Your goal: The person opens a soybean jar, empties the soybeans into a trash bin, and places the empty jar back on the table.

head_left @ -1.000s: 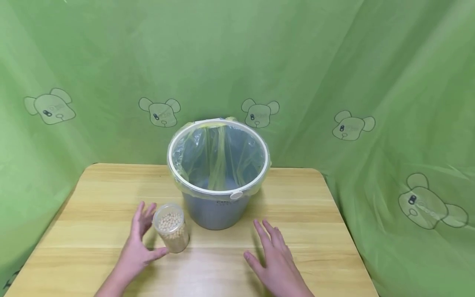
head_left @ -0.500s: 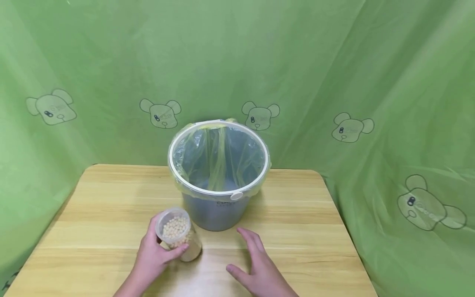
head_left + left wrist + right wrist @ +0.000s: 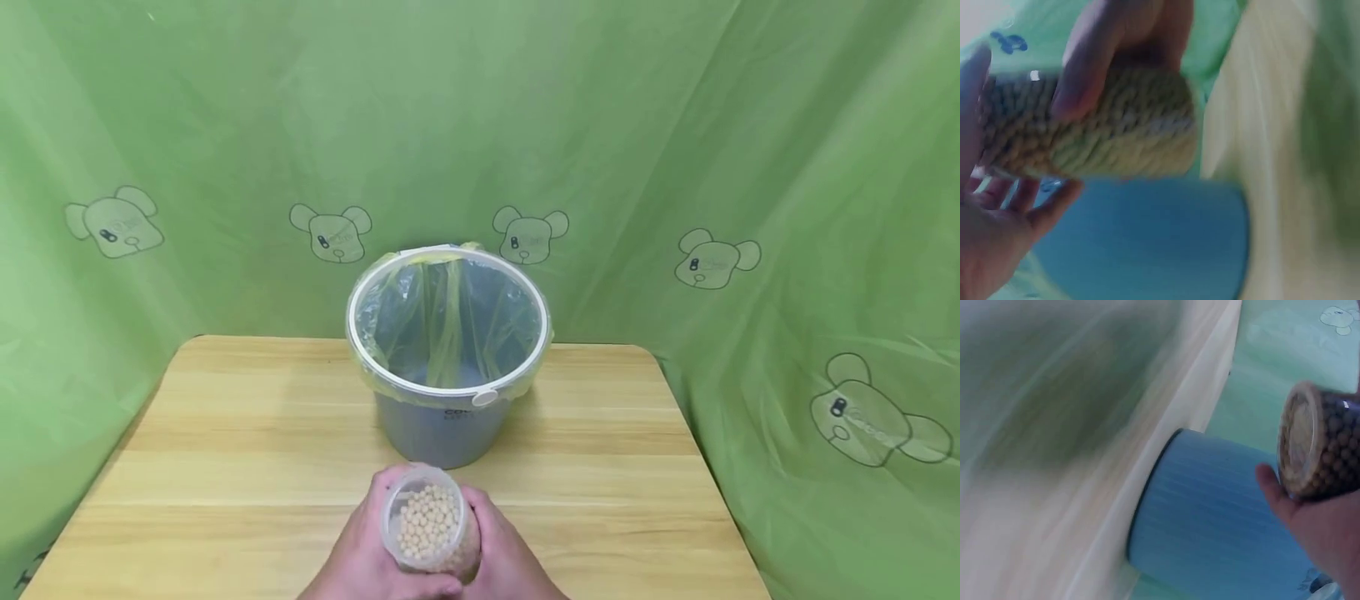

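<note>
A clear, round plastic jar [image 3: 468, 546] full of small beige balls [image 3: 427, 521] tilts at the front middle of the table, its top facing the head camera. My left hand [image 3: 363, 546] grips it from the left, thumb across the near side. On the other side my right hand [image 3: 506, 554] holds the jar's lower part; its thumb lies along the wall in the left wrist view. The right wrist view shows the jar's round base [image 3: 1300, 444] raised off the table. Whether a lid covers the top, I cannot tell.
Just beyond the hands stands a blue-grey bucket [image 3: 442, 433] with a white rim [image 3: 352, 321] and a yellowish see-through bag lining it. The wooden table [image 3: 247, 467] has green cloth [image 3: 480, 108] hanging on the far side and both sides.
My left hand has taken hold of the jar and brought it right and nearer, raised off the table. The right hand has come in from the right and now grips it too.
</note>
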`<state>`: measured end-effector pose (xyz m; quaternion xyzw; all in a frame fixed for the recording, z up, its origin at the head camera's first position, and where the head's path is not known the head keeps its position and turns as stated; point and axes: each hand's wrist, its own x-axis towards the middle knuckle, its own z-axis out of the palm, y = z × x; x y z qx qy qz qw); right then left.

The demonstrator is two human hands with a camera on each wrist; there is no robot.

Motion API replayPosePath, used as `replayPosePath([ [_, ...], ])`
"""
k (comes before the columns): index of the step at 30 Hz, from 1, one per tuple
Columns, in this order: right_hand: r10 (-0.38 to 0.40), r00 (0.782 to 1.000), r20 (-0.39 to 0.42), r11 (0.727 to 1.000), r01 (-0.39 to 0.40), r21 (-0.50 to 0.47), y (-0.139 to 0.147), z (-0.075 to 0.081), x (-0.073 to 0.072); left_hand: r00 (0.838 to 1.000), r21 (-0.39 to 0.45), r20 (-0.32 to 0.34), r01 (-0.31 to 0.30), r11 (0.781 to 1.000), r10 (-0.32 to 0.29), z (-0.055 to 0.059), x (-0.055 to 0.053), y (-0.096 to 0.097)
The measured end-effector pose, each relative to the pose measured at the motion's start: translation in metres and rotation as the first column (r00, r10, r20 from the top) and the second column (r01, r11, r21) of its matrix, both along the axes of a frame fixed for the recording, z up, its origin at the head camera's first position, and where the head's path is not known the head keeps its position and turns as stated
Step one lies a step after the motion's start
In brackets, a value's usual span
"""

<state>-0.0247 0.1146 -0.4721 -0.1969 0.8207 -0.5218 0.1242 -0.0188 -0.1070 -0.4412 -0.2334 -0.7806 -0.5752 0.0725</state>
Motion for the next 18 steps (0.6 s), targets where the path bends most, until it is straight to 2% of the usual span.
replayPosePath([
  [2, 0.063, 0.997, 0.054, 0.996, -0.059, -0.06, 0.006, -0.001, 0.0, 0.993, -0.111, -0.114, 0.01, 0.994, -0.023, 0.009, -0.003, -0.007],
  [3, 0.109, 0.99, 0.088, 0.99, -0.1, -0.096, 0.009, -0.001, -0.001, 0.983, -0.16, -0.179, 0.014, 0.987, -0.043, 0.015, -0.006, -0.01],
  [4, 0.155, 0.98, 0.126, 0.982, -0.14, -0.124, 0.011, 0.0, -0.002, 0.959, -0.192, -0.274, 0.022, 0.981, -0.075, 0.02, -0.008, -0.014],
  [5, 0.216, 0.963, 0.16, 0.968, -0.19, -0.167, 0.014, 0.0, -0.003, 0.928, -0.207, -0.352, 0.051, 0.977, -0.123, 0.025, -0.012, -0.016],
  [6, 0.281, 0.943, 0.175, 0.948, -0.245, -0.201, 0.016, 0.001, -0.003, 0.881, -0.222, -0.44, 0.08, 0.972, -0.173, 0.029, -0.015, -0.017],
  [7, 0.339, 0.922, 0.185, 0.927, -0.293, -0.234, 0.018, 0.003, -0.004, 0.827, -0.231, -0.515, 0.119, 0.966, -0.225, 0.033, -0.018, -0.017],
  [9, 0.434, 0.881, 0.19, 0.881, -0.37, -0.295, 0.018, 0.007, -0.005, 0.734, -0.246, -0.599, 0.212, 0.946, -0.32, 0.04, -0.022, -0.012],
  [10, 0.463, 0.863, 0.2, 0.865, -0.39, -0.316, 0.017, 0.009, -0.005, 0.693, -0.252, -0.624, 0.259, 0.933, -0.361, 0.043, -0.023, -0.009],
  [11, 0.476, 0.852, 0.218, 0.858, -0.396, -0.328, 0.017, 0.01, -0.005, 0.664, -0.258, -0.64, 0.288, 0.922, -0.386, 0.045, -0.024, -0.006],
  [13, 0.462, 0.859, 0.221, 0.866, -0.384, -0.319, 0.016, 0.012, -0.004, 0.647, -0.246, -0.657, 0.301, 0.921, -0.387, 0.048, -0.024, 0.0],
  [15, 0.416, 0.878, 0.238, 0.893, -0.345, -0.29, 0.016, 0.011, -0.002, 0.662, -0.226, -0.661, 0.275, 0.935, -0.354, 0.049, -0.023, 0.004],
  [18, 0.342, 0.92, 0.193, 0.926, -0.295, -0.234, 0.016, 0.006, 0.0, 0.685, -0.181, -0.671, 0.22, 0.959, -0.284, 0.047, -0.022, 0.01],
])
